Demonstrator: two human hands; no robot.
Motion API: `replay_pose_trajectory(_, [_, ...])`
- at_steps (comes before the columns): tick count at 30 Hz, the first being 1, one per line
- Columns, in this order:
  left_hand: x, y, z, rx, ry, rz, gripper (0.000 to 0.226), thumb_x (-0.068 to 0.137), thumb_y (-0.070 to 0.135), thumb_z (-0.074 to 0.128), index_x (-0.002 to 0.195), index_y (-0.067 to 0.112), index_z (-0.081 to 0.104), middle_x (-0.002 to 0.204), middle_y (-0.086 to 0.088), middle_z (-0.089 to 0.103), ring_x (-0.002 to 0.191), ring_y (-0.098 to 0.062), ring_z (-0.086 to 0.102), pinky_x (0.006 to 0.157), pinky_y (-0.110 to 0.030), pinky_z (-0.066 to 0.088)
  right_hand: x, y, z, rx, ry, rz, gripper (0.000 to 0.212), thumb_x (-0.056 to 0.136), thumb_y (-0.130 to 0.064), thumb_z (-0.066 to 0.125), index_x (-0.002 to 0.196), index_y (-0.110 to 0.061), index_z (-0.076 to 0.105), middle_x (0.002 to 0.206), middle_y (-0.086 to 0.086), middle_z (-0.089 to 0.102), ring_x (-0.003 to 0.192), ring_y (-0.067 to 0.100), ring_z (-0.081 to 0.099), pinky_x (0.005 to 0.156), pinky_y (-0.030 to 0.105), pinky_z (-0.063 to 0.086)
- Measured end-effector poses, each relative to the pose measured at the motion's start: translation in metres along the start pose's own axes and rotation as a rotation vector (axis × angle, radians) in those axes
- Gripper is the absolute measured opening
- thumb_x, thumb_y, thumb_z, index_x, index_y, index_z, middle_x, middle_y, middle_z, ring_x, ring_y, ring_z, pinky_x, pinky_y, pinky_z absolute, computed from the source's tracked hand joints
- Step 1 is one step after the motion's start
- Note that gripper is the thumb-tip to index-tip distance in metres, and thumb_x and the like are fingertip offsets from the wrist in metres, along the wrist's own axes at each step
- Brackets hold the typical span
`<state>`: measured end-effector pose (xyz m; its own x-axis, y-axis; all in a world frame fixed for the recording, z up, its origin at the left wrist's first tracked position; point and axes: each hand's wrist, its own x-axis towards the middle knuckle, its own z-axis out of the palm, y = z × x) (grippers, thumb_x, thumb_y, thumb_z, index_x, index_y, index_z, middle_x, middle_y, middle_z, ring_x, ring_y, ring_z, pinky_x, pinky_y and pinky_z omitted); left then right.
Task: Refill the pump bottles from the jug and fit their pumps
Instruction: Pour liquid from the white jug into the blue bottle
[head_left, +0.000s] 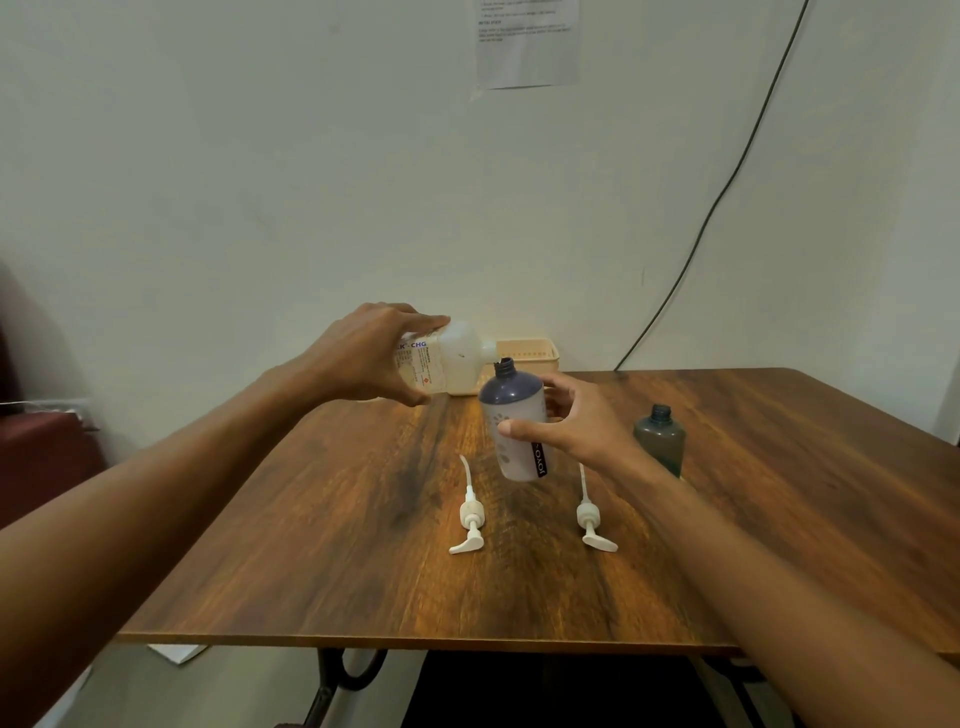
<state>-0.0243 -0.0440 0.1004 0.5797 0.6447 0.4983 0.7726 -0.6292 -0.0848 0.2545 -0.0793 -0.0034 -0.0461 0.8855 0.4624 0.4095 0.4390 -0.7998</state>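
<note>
Head view looks down over a wooden table (311, 545) set against a pale wall. The left hand (363, 358) holds the white jug (452, 361) tipped almost on its side above the table, thumb under it and fingers (415, 317) wrapped over its labelled body, so the grip is closed on the jug. The jug's open mouth points right and sits just at the neck of the purple bottle (511, 421), touching or nearly touching its rim; whether liquid is flowing cannot be told. The right hand (576, 426) grips the purple bottle from its right side, thumb across the front of the pale label and the other fingers curled round the back; the bottle leans slightly and appears lifted a little off the table, though its base contact is hard to judge. Two white pumps lie flat on the table nearer the camera, apart from each other: the left pump (470, 519) below and left of the bottle, the right pump (589, 514) below and right of it, both with tubes pointing away. A dark green bottle (660, 441) stands upright and uncapped behind the right wrist. A beige basket (530, 353) sits at the table's far edge behind the jug.
</note>
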Motion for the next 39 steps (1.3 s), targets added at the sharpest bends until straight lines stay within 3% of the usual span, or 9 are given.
replay_pose_trajectory(7, [0.000,-0.002,0.003,0.002,0.008,0.000,0.098,0.071,0.045,0.089,0.155,0.027,0.043,0.132,0.003,0.064,0.117,-0.016,0.058,0.082,-0.023,0.048,-0.001,-0.001,0.001,0.001,-0.001,0.011,0.073,0.075,-0.035,0.095,0.139,-0.022,0.063,0.121,-0.011,0.068,0.106,-0.005,0.060,0.078,0.014,0.048])
replay_pose_trajectory(13, [0.000,-0.005,0.005,-0.004,0.014,0.011,0.097,0.071,0.046,0.089,0.155,0.027,0.044,0.130,0.003,0.065,0.114,-0.015,0.058,0.079,-0.021,0.045,-0.001,0.001,0.001,0.009,0.006,0.005,0.077,0.075,-0.035,0.095,0.142,-0.018,0.063,0.132,-0.001,0.070,0.118,0.014,0.065,0.086,0.021,0.053])
replay_pose_trajectory(24, [0.001,-0.005,0.005,-0.009,0.012,0.015,0.097,0.071,0.045,0.090,0.155,0.028,0.044,0.130,0.003,0.064,0.114,-0.015,0.058,0.080,-0.022,0.045,-0.002,0.000,0.001,0.018,0.004,0.015,0.080,0.074,-0.034,0.095,0.145,-0.017,0.061,0.137,0.001,0.069,0.124,0.019,0.064,0.097,0.033,0.056])
replay_pose_trajectory(30, [0.002,-0.008,0.009,-0.022,0.013,0.014,0.098,0.070,0.046,0.090,0.155,0.029,0.044,0.130,0.003,0.065,0.112,-0.013,0.057,0.077,-0.021,0.042,-0.002,0.001,0.000,0.008,0.005,0.007,0.078,0.076,-0.034,0.095,0.144,-0.017,0.061,0.136,0.001,0.069,0.120,0.016,0.063,0.083,0.019,0.051])
replay_pose_trajectory(39, [0.004,-0.009,0.008,-0.007,0.013,0.019,0.098,0.070,0.047,0.089,0.155,0.029,0.044,0.129,0.004,0.064,0.114,-0.016,0.058,0.082,-0.025,0.049,0.001,0.004,0.001,0.007,0.002,0.005,0.076,0.075,-0.034,0.095,0.142,-0.018,0.062,0.131,-0.003,0.069,0.117,0.012,0.064,0.083,0.018,0.051])
